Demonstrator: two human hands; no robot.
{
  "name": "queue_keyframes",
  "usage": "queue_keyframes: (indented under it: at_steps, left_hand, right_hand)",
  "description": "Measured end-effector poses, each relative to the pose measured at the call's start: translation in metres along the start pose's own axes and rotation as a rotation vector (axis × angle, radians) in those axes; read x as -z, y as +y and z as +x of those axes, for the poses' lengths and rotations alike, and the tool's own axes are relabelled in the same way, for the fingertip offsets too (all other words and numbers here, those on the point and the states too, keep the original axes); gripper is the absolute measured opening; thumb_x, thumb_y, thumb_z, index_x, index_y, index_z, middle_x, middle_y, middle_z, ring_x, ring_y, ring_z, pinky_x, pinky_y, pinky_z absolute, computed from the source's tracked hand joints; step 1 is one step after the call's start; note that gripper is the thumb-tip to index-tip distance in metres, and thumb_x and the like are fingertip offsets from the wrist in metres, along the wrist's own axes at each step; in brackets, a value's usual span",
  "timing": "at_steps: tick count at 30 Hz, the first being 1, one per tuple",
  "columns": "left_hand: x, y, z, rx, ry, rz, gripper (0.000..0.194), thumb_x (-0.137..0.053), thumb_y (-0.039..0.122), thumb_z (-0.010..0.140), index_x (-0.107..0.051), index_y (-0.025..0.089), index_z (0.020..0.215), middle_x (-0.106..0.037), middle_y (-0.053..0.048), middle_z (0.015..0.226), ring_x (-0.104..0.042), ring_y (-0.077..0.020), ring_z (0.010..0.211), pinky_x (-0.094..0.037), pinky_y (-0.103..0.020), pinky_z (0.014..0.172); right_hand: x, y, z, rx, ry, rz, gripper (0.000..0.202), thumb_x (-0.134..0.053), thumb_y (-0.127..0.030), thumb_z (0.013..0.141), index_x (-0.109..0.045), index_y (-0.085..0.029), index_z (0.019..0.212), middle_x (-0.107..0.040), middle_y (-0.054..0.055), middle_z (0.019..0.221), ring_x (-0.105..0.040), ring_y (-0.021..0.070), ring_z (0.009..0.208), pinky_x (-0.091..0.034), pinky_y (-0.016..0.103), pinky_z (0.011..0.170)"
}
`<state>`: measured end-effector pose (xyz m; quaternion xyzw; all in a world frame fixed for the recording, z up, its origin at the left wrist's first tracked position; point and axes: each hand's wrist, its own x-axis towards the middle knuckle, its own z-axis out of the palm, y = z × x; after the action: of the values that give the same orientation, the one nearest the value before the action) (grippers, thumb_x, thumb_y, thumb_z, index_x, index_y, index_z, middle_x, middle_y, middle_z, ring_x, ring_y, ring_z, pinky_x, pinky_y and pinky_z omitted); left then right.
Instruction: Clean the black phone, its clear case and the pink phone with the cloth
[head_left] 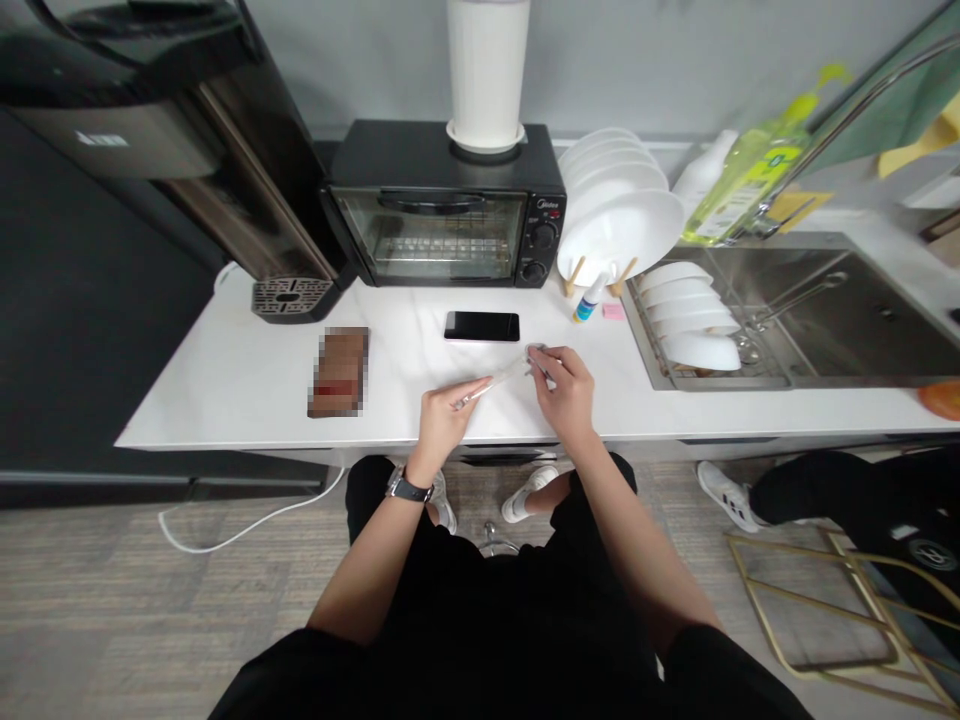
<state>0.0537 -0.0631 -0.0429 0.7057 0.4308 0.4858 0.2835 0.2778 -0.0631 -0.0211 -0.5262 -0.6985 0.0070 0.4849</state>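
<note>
A thin, transparent, flat piece (506,374), which looks like a clear phone case seen nearly edge-on, spans the gap between my hands above the counter's front part. My left hand (448,415) grips its near left end, thumb and fingers closed. At the far right end, my right hand (564,388) has its fingers pinched at a small greyish part; its exact shape is hard to make out. Just beyond lies a black-screened phone (481,326), flat on the counter. A small white-and-blue bottle (590,300) and a pink piece (613,312) are to the right.
The white counter (405,370) carries a brown pixelated object (341,372) at left, a water dispenser (277,220), and a toaster oven (442,215). Plates (619,225), bowls (701,350) and a sink (847,340) stand right. Another person's leg (810,490) is below.
</note>
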Motion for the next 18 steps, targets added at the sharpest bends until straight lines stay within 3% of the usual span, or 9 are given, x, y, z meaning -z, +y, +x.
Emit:
queue_keyframes:
  at_steps: [6,9,13,18]
  left_hand:
    - [0.003,0.006,0.002,0.007,0.005,0.002,0.026,-0.068,0.013,0.096,-0.086,0.023,0.112,-0.085,-0.003,0.11,-0.084,-0.023,0.095,-0.068,-0.031,0.087]
    - [0.005,0.009,0.002,0.019,-0.018,-0.014,0.035,-0.063,0.007,0.094,-0.086,0.023,0.113,-0.084,-0.002,0.113,-0.083,-0.0218,0.101,-0.066,-0.031,0.092]
    - [0.004,0.007,0.002,0.039,-0.024,0.024,0.027,-0.067,0.013,0.096,-0.087,0.023,0.111,-0.085,-0.001,0.109,-0.083,-0.0214,0.095,-0.067,-0.03,0.089]
    - [0.002,0.004,0.0,0.002,0.0,0.003,0.02,-0.071,0.024,0.099,-0.086,0.026,0.113,-0.084,-0.001,0.113,-0.083,-0.0246,0.102,-0.069,-0.036,0.093]
  right_hand:
    - [-0.022,-0.058,-0.025,0.163,-0.153,0.132,0.034,-0.056,-0.017,0.106,-0.074,-0.026,0.132,-0.074,0.01,0.108,-0.071,0.0239,0.1,-0.064,0.04,0.086]
    - [-0.028,-0.072,-0.033,0.21,-0.159,0.141,0.034,-0.056,-0.015,0.105,-0.073,-0.023,0.134,-0.074,0.011,0.109,-0.07,0.0244,0.101,-0.065,0.04,0.086]
    - [-0.024,-0.063,-0.031,0.229,-0.143,0.135,0.035,-0.057,-0.015,0.105,-0.073,-0.024,0.135,-0.074,0.01,0.108,-0.069,0.0236,0.099,-0.064,0.039,0.084]
    - [-0.005,-0.02,-0.013,0.101,-0.016,0.061,0.033,-0.057,-0.018,0.105,-0.077,-0.027,0.13,-0.074,0.01,0.105,-0.072,0.0233,0.098,-0.064,0.04,0.084]
